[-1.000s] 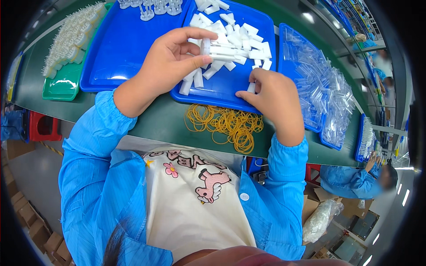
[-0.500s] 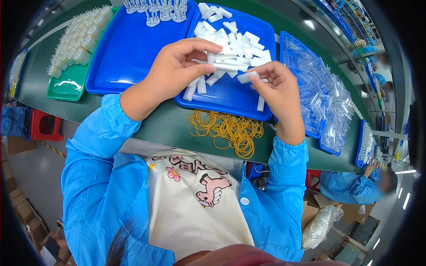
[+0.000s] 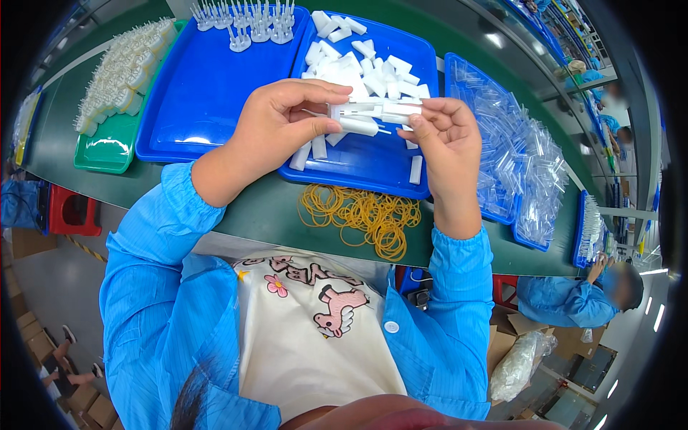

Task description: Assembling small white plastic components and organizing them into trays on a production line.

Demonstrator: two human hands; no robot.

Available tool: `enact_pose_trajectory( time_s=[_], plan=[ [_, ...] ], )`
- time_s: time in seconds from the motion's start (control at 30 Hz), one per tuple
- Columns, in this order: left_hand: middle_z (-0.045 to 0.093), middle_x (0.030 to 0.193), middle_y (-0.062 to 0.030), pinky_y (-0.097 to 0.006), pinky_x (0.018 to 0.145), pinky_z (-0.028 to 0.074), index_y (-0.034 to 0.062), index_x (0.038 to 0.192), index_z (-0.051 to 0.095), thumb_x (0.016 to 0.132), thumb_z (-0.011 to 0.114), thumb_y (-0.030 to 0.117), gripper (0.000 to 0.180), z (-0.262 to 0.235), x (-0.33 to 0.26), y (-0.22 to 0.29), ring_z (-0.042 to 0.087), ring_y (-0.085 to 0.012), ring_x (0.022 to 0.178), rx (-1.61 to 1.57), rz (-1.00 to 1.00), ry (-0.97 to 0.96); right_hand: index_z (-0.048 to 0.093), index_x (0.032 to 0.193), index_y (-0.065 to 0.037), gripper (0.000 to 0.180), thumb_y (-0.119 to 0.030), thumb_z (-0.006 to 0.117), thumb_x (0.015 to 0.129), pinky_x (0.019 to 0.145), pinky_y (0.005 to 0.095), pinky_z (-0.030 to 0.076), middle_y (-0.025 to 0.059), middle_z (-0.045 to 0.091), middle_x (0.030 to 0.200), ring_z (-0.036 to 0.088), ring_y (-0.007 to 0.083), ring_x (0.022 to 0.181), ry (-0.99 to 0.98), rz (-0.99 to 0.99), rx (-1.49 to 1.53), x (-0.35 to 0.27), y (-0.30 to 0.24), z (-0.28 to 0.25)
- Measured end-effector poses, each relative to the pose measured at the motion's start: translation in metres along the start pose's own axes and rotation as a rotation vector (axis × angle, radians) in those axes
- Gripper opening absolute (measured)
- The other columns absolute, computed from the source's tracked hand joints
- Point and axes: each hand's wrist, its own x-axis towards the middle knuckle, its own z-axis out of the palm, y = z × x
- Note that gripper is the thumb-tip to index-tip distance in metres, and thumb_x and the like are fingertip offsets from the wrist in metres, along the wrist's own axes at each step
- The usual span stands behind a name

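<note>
My left hand [image 3: 269,122] pinches a clear plastic round base with thin prongs [image 3: 335,113] between thumb and fingers, its prongs pointing right. A white foam-like sleeve [image 3: 358,125] sits around its lower prong. From the other side, my right hand [image 3: 450,136] grips another white sleeve [image 3: 401,110] by its right end, lined up with the upper prongs. How far this sleeve is over a prong, I cannot tell. Both hands are above a blue tray [image 3: 373,172] with a heap of loose white sleeves [image 3: 335,72].
Yellow rubber bands [image 3: 362,218] lie at the table's near edge. Left stands a blue tray [image 3: 201,107] with upright pronged bases [image 3: 240,32], beside a green tray [image 3: 104,154] of finished-looking pieces [image 3: 122,79]. Clear plastic tubes [image 3: 502,143] fill trays at right; a co-worker [image 3: 570,297] sits beyond.
My right hand has brought its white sleeve up and left, from below the prongs to in line with them. My left hand still holds the base, slightly lower.
</note>
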Motion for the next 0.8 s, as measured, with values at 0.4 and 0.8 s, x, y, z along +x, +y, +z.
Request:
enact_pose_trajectory(
  time_s=[0.4, 0.8],
  plan=[
    [0.063, 0.123, -0.0143, -0.025, 0.080, 0.058, 0.0029, 0.108, 0.070, 0.080, 0.071, -0.006, 0.029, 0.002, -0.001, -0.001, 0.065, -0.0176, 0.101, 0.081, 0.045, 0.015, 0.052, 0.107, 0.002, 0.021, 0.003, 0.064, 0.090, 0.076, 0.0300, 0.060, 0.0175, 0.066, 0.101, 0.068, 0.0188, 0.091, -0.007, -0.034, 0.027, -0.004, 0.005, 0.005],
    [0.067, 0.116, -0.0082, -0.025, 0.075, 0.057, 0.0042, 0.108, 0.071, 0.076, 0.077, 0.000, 0.032, 0.006, -0.001, 0.004, 0.066, -0.0139, 0.091, 0.130, 0.078, -0.042, 0.062, 0.095, 0.002, 0.010, 0.000, 0.068, 0.088, 0.077, 0.0250, 0.053, 0.0129, 0.070, 0.098, 0.067, 0.0144, 0.089, -0.167, -0.039, -0.050, -0.013, 0.011, 0.013]
  ],
)
